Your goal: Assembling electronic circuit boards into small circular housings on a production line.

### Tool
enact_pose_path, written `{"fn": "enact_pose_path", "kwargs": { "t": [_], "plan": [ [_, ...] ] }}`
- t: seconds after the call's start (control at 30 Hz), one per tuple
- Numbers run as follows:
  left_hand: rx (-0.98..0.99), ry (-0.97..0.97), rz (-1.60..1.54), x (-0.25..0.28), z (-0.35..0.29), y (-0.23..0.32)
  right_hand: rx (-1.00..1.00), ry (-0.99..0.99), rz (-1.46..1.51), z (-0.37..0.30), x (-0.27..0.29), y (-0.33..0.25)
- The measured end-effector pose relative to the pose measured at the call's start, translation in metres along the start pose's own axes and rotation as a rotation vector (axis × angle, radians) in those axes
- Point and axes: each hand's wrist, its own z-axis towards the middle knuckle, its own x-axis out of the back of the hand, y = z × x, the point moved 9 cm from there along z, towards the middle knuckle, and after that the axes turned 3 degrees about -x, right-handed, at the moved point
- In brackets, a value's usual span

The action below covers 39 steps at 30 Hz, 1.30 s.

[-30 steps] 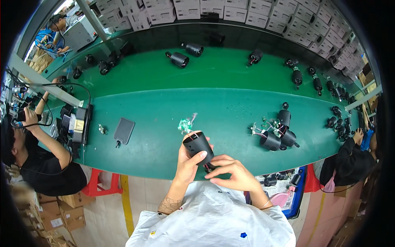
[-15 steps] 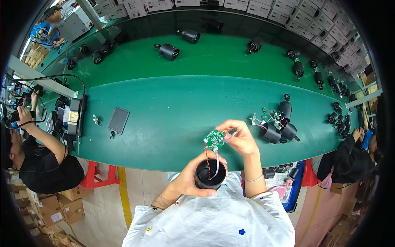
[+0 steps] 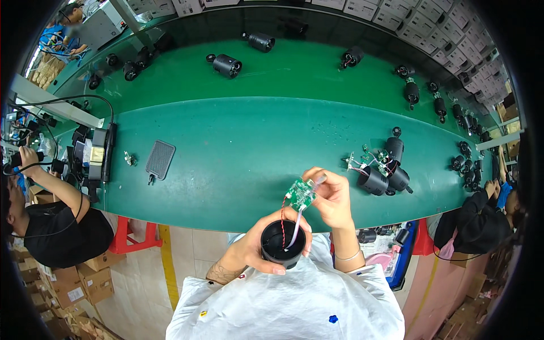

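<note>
The left hand [image 3: 256,242] grips a black cylinder [image 3: 275,242], mouth up — the right hand [image 3: 333,203] holds a wired green circuit board [image 3: 300,194].

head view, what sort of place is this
Likely a factory assembly workshop: black cylindrical housings lie on a long green workbench, another worker is busy at the left, and pale boxes are stacked beyond.

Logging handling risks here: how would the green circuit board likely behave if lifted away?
The green circuit board is probably fragile, being uncased. It would likely swing easily, since slim, flexible-looking wires link it to the black cylinder.
</note>
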Motion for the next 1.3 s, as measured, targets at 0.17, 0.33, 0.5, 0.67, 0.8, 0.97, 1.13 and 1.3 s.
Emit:
{"fn": "enact_pose_path", "kwargs": {
  "t": [0.17,0.33,0.5,0.67,0.8,0.97,1.13,1.3],
  "plan": [
    [0.071,-0.006,-0.091,0.007,-0.002,-0.003,0.257,0.075,-0.545,-0.003,-0.008,-0.042],
    [0.151,0.066,0.288,0.017,-0.003,-0.001,0.364,-0.098,-0.995,-0.002,-0.022,-0.077],
    [0.093,0.17,1.047,0.021,0.003,0.01,0.139,-0.293,-1.183,0.013,-0.023,-0.07],
    [0.012,0.048,0.99,0.003,0.004,-0.001,-0.177,-0.369,-1.151,0.025,-0.013,-0.019],
    [-0.149,0.074,0.882,-0.001,0.002,0.01,-0.422,-0.465,-0.748,0.008,-0.019,0.032],
    [-0.227,0.122,0.828,0.003,0.0,0.018,-0.525,0.062,0.051,-0.009,-0.014,0.047],
    [-0.161,0.195,0.85,0.01,-0.002,0.019,-0.386,0.148,0.255,-0.009,-0.003,0.038],
    [-0.112,0.384,0.73,0.024,-0.005,0.02,0.06,0.202,-0.078,0.002,0.022,-0.01]
  ]
}}
